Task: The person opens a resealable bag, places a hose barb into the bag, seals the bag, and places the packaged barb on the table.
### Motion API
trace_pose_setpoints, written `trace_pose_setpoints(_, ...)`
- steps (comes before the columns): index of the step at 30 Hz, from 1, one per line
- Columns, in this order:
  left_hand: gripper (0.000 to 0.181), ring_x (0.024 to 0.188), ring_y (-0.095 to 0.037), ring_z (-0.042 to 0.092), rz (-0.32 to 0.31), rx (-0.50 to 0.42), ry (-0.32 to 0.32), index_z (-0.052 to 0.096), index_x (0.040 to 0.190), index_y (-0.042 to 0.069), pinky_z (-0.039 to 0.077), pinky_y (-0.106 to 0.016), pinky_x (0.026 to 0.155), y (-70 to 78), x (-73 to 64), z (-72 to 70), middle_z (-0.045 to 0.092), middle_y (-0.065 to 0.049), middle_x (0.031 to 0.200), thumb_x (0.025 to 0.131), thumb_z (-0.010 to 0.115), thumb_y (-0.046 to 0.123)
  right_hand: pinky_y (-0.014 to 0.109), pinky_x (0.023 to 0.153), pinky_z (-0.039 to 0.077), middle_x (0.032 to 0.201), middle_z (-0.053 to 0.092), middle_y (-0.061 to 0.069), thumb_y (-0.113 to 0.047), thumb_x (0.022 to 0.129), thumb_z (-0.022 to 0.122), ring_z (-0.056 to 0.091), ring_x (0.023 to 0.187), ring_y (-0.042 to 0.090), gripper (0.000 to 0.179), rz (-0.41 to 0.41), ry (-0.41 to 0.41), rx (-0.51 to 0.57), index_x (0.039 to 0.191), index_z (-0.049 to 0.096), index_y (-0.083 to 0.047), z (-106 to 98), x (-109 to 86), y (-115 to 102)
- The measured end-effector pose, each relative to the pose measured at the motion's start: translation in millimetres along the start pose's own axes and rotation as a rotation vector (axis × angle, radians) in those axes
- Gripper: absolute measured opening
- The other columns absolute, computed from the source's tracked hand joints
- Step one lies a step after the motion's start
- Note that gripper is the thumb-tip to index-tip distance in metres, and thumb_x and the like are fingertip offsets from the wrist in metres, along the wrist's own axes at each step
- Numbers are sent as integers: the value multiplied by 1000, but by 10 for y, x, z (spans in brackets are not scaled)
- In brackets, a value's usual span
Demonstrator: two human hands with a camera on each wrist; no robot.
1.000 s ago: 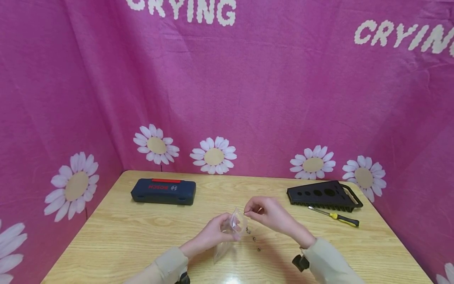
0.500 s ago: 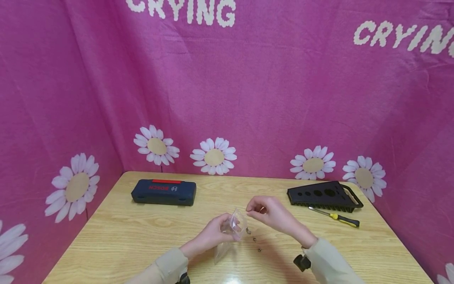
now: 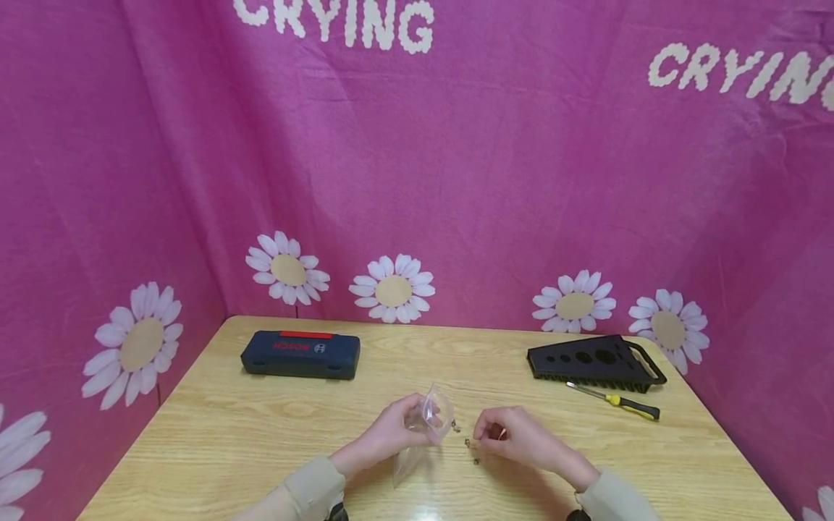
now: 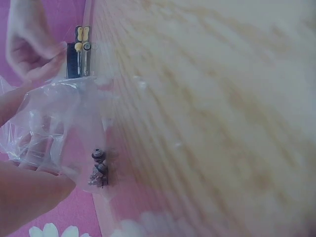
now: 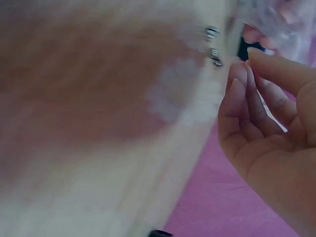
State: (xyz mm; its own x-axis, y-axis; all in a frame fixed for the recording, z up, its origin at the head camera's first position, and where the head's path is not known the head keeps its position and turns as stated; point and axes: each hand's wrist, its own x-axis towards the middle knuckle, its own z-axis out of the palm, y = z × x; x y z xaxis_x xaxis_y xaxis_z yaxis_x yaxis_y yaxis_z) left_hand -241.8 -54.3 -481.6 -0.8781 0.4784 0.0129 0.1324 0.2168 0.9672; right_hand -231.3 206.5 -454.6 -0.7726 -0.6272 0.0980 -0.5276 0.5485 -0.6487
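Observation:
My left hand [image 3: 389,433] grips a clear plastic bag [image 3: 410,462] near its mouth, which faces right. Through its film in the left wrist view appear several small metal pieces [image 4: 99,170]. Right of the bag, more small metal pieces [image 3: 467,442], like screws, lie in a loose row on the table. My right hand [image 3: 521,438] is low beside that row, its fingers bent and thumb near the index fingertip. In the right wrist view its fingertips [image 5: 237,86] are close to the pieces [image 5: 214,55], and nothing shows between them.
A dark blue Bosch case [image 3: 300,354] lies at the back left of the wooden table [image 3: 215,434]. Toward the back right are a black tool rack [image 3: 586,358] with round holes and a yellow-and-black screwdriver [image 3: 615,399]. Pink cloth [image 3: 469,181] hangs behind.
My right hand has left the bag's mouth, where it pinched a small piece, and has come down and right to the row on the table. The left hand and bag stay put.

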Motion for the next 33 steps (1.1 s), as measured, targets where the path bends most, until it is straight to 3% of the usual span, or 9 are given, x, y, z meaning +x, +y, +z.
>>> trace_pose_setpoints(6, 36, 125, -31, 60, 0, 14, 6, 61, 114, 7, 43, -54, 110, 16, -12, -3, 70, -9, 117, 82, 79, 10, 15, 63, 49, 80, 71, -1, -9, 87, 74, 54, 72, -8, 7, -27, -58, 58, 88, 67, -8, 109, -84, 99)
trace_pose_setpoints(20, 36, 122, -27, 61, 3, 34, 8, 62, 113, 7, 46, -50, 107, 4, -26, 0, 70, -7, 116, 82, 80, 12, 14, 61, 46, 77, 67, -5, -11, 86, 75, 48, 68, -9, 7, -19, -62, 14, 84, 68, -12, 173, -84, 109)
trace_pose_setpoints(26, 36, 128, -32, 57, 1, 28, 12, 62, 113, 7, 43, -54, 110, 20, -38, -4, 69, -8, 119, 82, 80, 11, 13, 60, 44, 77, 65, -7, -10, 87, 73, 45, 67, -9, 7, -41, -56, -20, 83, 67, -12, 184, -84, 115)
trace_pose_setpoints(33, 36, 128, -33, 57, 13, 29, 14, 62, 113, 7, 41, -56, 110, 26, -43, -1, 69, -10, 120, 82, 79, 9, 14, 60, 44, 79, 64, -6, -8, 90, 69, 46, 69, -8, 6, -34, -39, 20, 87, 65, -10, 152, -110, 99)
